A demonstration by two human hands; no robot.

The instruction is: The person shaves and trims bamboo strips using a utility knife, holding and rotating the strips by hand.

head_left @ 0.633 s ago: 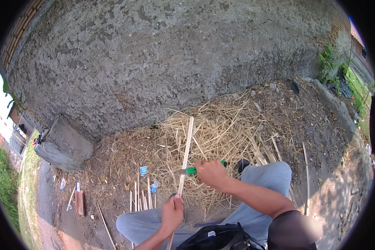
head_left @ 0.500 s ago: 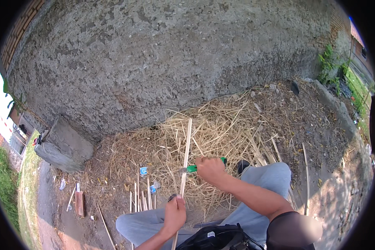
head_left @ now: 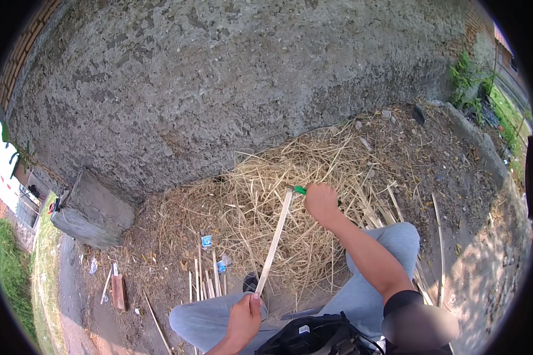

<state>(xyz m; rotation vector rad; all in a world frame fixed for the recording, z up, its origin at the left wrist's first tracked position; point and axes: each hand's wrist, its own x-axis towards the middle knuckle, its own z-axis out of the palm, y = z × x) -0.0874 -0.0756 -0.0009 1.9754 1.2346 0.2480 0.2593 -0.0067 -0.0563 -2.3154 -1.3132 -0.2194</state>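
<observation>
While the person sits facing the rough grey concrete wall, the left hand is closed around the near end of a long pale flat bamboo strip, thumb up. The strip's long axis runs away from that hand, up and slightly rightward, over the lap toward the heap of dry straw-coloured shavings. At its far end the right hand is fisted on a green-handled knife, touching the strip's tip. A black bag lies on the lap; I cannot see inside it. Short cut slats stand left.
</observation>
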